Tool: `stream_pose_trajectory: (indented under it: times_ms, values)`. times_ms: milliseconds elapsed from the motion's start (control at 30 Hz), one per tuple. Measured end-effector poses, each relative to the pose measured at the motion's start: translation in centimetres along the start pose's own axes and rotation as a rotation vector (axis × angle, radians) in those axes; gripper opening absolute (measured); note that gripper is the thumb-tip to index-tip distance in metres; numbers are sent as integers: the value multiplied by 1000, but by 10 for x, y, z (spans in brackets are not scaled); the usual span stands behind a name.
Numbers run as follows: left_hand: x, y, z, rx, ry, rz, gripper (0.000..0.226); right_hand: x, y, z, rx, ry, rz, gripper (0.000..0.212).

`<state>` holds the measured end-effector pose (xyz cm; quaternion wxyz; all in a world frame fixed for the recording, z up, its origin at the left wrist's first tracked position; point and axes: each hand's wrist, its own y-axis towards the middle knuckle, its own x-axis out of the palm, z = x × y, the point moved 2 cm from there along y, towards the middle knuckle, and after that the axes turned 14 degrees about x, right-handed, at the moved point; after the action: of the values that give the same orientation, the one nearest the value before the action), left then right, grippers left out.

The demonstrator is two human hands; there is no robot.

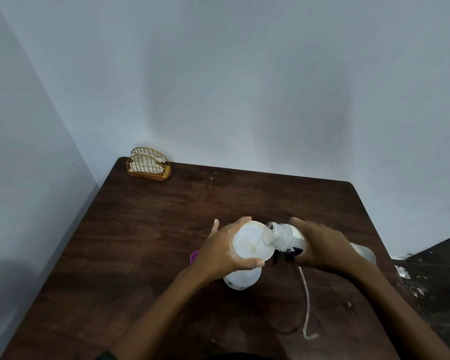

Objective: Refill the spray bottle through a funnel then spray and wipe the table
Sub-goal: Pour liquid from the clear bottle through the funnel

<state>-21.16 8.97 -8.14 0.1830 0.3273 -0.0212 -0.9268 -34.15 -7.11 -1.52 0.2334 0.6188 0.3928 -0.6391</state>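
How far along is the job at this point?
Done: the spray tube lies loose on the table, and the funnel sits on the spray bottle. In hand: the left hand grips the funnel while the right hand tips the refill bottle over it; no stream is visible. Left: refit the tube, spray, and wipe; napkins wait in the holder.

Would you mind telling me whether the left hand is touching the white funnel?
Touching: the head view shows the left hand wrapped round the white funnel, thumb on its near rim.
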Motion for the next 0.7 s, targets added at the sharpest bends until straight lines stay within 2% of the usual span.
stream_pose_trajectory:
  times_ms: [700]
  values:
    - [-1,-1,-1,11,0,7,103,1,1,0,-8,21,-9,38]
